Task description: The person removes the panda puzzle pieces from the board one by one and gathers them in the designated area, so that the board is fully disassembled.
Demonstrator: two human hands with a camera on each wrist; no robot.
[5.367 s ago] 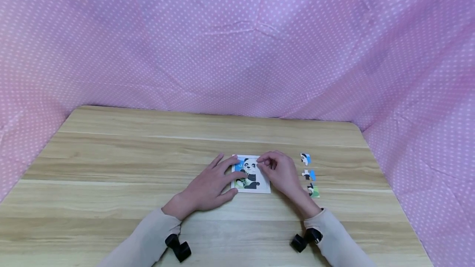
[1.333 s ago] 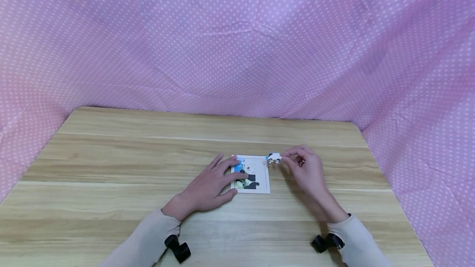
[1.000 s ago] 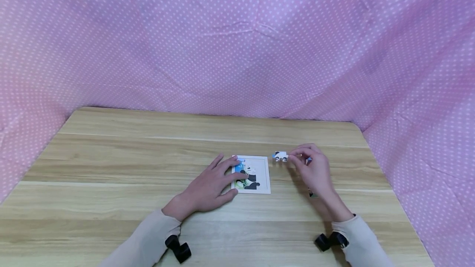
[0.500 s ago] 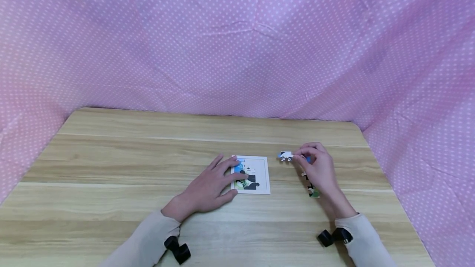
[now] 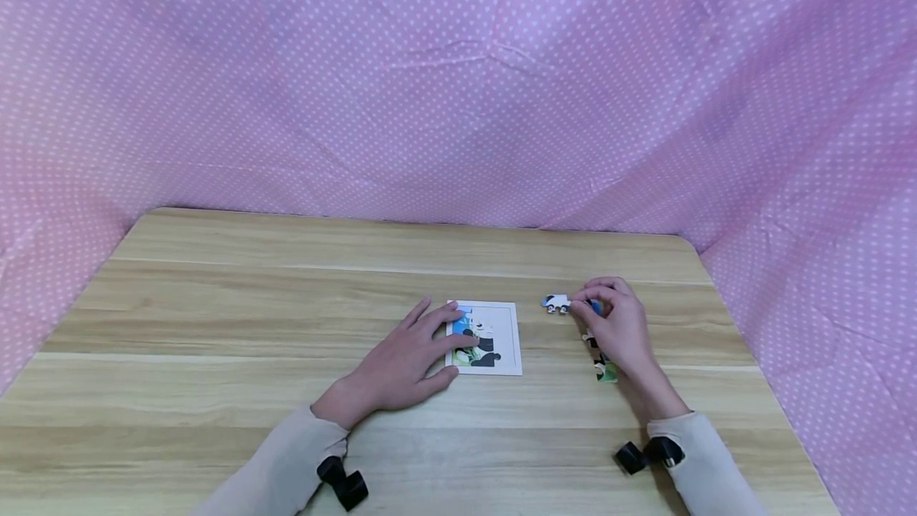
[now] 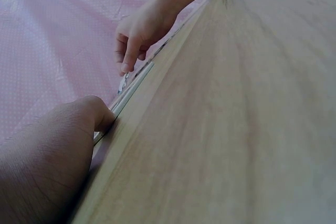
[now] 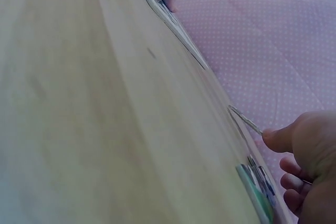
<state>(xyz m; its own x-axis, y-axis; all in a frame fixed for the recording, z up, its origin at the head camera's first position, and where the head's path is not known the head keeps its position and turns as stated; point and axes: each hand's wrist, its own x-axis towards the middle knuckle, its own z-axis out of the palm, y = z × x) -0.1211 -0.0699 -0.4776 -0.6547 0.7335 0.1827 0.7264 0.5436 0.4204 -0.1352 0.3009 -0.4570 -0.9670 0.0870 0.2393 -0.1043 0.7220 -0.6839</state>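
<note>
Head view shows us the right hand (image 5: 620,328), which pinches the panda-face piece (image 5: 556,303) by its right end. This piece is between nine and ten o'clock from that hand, its long axis roughly nine to three. The puzzle board (image 5: 507,342) lies at eight o'clock from the piece, on the counter (image 5: 301,301). Our left hand (image 5: 399,360), fingers spread, rests on the board, farther from the piece.
</note>
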